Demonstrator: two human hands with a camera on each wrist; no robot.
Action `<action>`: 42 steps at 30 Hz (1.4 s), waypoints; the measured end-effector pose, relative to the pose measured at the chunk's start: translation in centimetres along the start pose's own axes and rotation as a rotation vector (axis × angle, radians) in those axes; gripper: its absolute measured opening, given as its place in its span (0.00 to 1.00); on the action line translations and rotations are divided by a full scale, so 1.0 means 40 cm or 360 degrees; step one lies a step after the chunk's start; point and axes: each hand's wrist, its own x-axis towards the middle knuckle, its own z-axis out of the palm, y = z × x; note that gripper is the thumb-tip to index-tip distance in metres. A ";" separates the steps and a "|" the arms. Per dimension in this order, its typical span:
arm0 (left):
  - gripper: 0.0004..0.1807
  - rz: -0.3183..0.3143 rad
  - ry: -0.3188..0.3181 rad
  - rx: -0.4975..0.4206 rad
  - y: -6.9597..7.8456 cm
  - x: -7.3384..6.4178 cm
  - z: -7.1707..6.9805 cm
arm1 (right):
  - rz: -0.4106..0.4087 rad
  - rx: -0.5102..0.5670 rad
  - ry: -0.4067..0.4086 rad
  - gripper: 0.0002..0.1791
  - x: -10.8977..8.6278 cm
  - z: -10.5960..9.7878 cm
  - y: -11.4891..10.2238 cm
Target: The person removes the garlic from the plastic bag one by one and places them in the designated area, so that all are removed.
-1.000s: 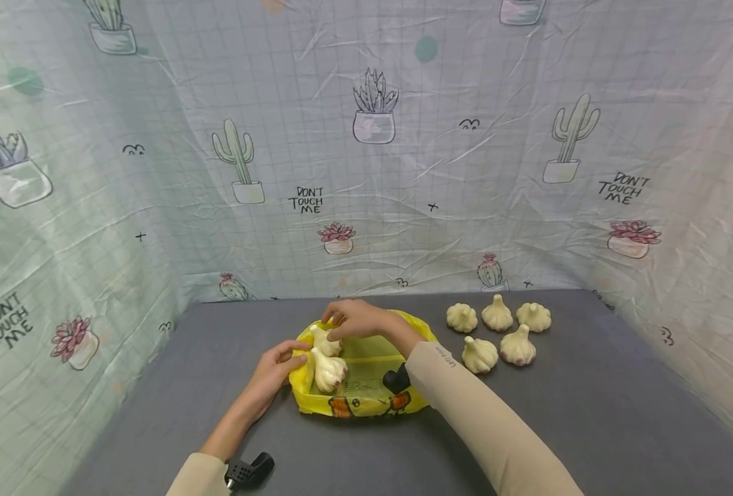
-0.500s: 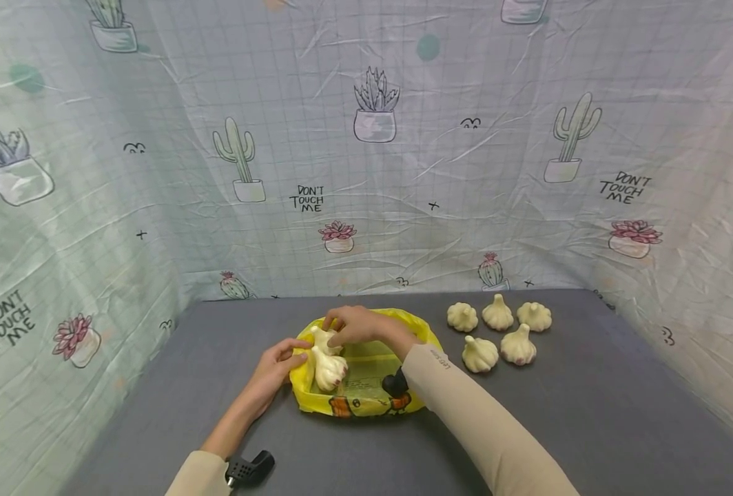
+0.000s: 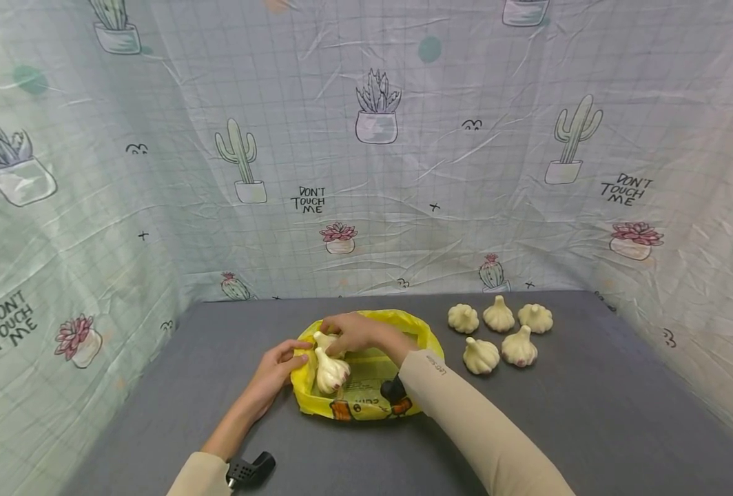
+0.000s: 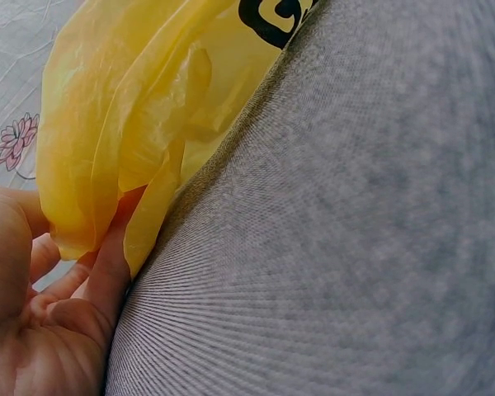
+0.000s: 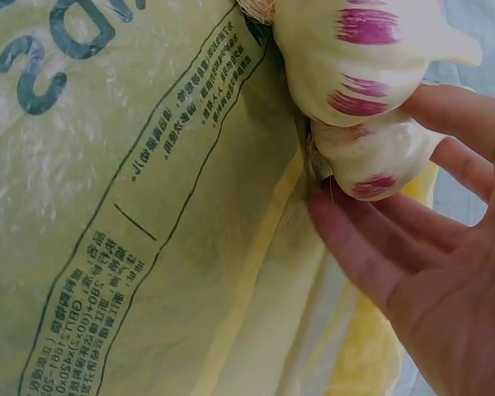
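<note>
A yellow plastic bag (image 3: pixel 317 406) lies spread on the table with its mouth facing up. My left hand (image 3: pixel 273 368) pinches the left side of its rim; in the left wrist view the yellow film (image 4: pixel 91 165) passes between thumb and fingers. Inside, at the left end, two pale garlic bulbs sit close together. Over the rear bulb (image 5: pixel 371 157) my right hand (image 3: pixel 357 331) curls, thumb on one side and fingers on the other. The front bulb (image 3: pixel 331 372), streaked purple, leans against it with its stem up.
Several more garlic bulbs (image 3: pixel 499 315) stand in a loose group on the grey table (image 3: pixel 559 420), right of the bag. Behind and on both sides hangs a cactus-print sheet (image 3: pixel 428 158). A black wrist camera (image 3: pixel 251 470) sits on the left wrist.
My right hand has lowered a little into the bag with the rear garlic bulb. The front bulb has shifted slightly right. My left hand stays at the rim.
</note>
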 end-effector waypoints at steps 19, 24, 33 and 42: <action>0.19 0.0003 -0.0008 0.0018 -0.004 0.003 0.000 | -0.0035 -0.0014 0.0041 0.27 -0.012 -0.016 -0.009; 0.19 0.0000 -0.0005 0.0025 -0.003 0.001 -0.002 | -0.0046 -0.0047 0.0056 0.25 -0.022 -0.032 -0.018; 0.19 0.0001 -0.0008 0.0019 -0.003 0.000 -0.004 | -0.0089 -0.0094 0.0088 0.23 -0.046 -0.063 -0.045; 0.19 -0.0001 0.0002 0.0013 -0.004 0.001 0.000 | -0.0175 -0.0130 0.0136 0.21 -0.090 -0.083 -0.055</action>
